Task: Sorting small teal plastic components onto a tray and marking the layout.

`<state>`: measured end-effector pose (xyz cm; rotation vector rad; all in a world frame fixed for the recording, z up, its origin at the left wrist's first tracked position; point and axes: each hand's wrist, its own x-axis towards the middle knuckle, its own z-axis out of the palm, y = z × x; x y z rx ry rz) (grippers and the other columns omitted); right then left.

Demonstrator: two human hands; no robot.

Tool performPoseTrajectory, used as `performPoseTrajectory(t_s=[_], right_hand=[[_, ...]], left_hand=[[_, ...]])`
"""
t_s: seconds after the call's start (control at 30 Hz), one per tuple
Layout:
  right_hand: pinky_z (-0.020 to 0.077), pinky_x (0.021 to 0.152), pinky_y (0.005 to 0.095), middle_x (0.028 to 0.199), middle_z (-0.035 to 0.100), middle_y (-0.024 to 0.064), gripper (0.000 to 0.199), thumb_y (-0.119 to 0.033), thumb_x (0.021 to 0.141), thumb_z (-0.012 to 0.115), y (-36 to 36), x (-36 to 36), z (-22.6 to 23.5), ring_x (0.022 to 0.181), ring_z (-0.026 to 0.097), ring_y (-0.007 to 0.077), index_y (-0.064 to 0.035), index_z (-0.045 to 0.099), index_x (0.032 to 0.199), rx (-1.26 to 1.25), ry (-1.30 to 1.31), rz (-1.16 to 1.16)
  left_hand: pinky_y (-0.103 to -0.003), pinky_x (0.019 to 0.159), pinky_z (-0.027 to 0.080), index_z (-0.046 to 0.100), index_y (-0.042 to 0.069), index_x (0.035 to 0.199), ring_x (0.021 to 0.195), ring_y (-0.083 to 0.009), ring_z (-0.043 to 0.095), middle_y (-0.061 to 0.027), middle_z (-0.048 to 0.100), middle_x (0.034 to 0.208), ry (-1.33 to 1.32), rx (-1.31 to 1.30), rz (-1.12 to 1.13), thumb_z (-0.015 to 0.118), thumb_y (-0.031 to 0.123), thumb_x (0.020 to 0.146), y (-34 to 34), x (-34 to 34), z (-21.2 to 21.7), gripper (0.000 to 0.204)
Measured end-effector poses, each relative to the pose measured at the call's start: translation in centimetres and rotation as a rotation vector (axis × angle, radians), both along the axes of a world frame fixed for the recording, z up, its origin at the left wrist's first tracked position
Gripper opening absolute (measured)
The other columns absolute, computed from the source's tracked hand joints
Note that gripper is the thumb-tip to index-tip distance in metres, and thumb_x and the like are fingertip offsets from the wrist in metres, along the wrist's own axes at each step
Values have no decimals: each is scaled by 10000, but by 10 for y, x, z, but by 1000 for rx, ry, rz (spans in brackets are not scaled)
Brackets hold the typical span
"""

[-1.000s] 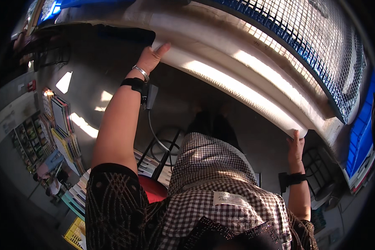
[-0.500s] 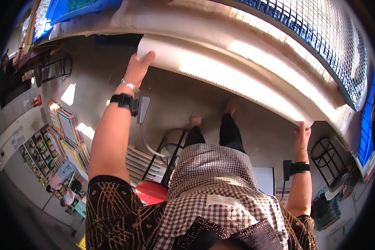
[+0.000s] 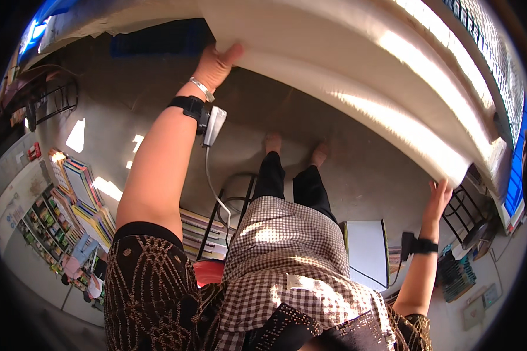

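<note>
A wide cream-white sheet point(image 3: 310, 58) stretches before me, its near edge bowed between my hands; whether it is cloth or paper I cannot tell. My left hand point(image 3: 215, 65) pinches its left corner, the thumb pointing up and right. At the far right end, my right hand point(image 3: 438, 199) has its fingers closed on the sheet's lower corner. Sunlight stripes the sheet's right half. Each wrist wears a black strap with a small device, the left one trailing a cable.
Black wire mesh point(image 3: 489, 52) lies at the upper right, beside a blue panel point(image 3: 514, 187). Below me stand a red-seated stool point(image 3: 208, 272) and a white board point(image 3: 366, 251). A dark stool point(image 3: 471, 225) is at right. Shelves point(image 3: 50, 219) and people are at lower left.
My left hand has shifted right and upward in the picture, my right hand slightly right and down. More of the sheet now shows, spread broader; the mesh has slid toward the right rim.
</note>
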<state>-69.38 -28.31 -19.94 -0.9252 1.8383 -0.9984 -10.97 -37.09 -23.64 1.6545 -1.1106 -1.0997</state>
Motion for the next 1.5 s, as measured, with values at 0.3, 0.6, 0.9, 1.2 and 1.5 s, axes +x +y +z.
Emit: performPoseTrajectory(t_s=[0.3,0.6,0.9,1.2,1.5], right_hand=[[409,716,291,1027,509,4,529,-530,815,567,-48,-5,-62,914,471,110,-71,503,1068,204,130,-72],[406,769,277,998,549,0,355,-298,857,586,-6,-2,-65,899,491,97,-37,531,1092,21,35,99],[381,799,312,1054,491,-12,428,-406,840,596,-86,-12,-99,935,436,95,-96,502,1120,82,97,-14],[401,844,348,1132,471,10,489,-397,847,599,-53,-69,-132,1024,429,108,-82,459,1194,91,148,77],[414,801,309,1076,505,16,488,-440,824,594,-83,-45,-144,942,472,127,-60,512,1119,93,143,-31]], left_hand=[[-283,657,470,619,13,903,735,-191,623,-89,659,776,-313,-141,-111,616,574,751,27,-9,29,581],[-278,622,495,612,-79,915,707,-182,642,-101,658,835,-142,14,-5,647,516,753,-16,17,-52,618],[-287,763,466,606,-35,979,879,-178,610,-97,659,892,-211,-63,63,653,351,794,17,-27,-32,430],[-294,719,446,604,-24,968,785,-152,581,-73,655,884,-352,95,-51,653,387,789,-34,-14,-67,450],[-287,791,439,524,-33,1116,947,-176,571,-101,614,1040,-352,-51,-121,647,422,790,-17,1,-95,573]])
